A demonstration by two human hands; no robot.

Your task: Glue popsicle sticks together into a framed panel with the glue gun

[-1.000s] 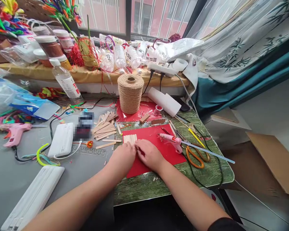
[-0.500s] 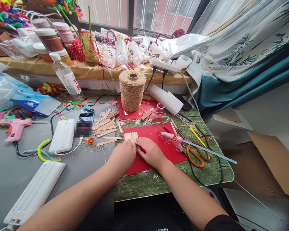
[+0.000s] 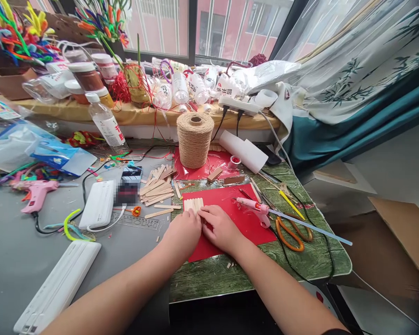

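A row of several craft sticks (image 3: 193,204), side by side, lies over the left part of a red sheet (image 3: 230,228). My left hand (image 3: 184,231) is closed with its curled fingers on the near end of the row. From the other side, my right hand (image 3: 220,229) grips the row's right edge, its thumb tucked beneath. Both hands touch each other at the fingertips and hide the lower part of the sticks. Right of my right hand, a pink glue gun (image 3: 253,205) with a long glue stick rests on the sheet beside orange-handled scissors (image 3: 291,235).
A pile of loose craft sticks (image 3: 158,186) lies to the left, near a phone (image 3: 131,174) and a white power bank (image 3: 97,204). Behind stands a twine spool (image 3: 194,142). Another pink glue gun (image 3: 38,193) lies far left. Cables run along the table's right side.
The view has shifted slightly, so everything appears a little lower and further right. Both hands stay on the row of craft sticks, with little visible movement.
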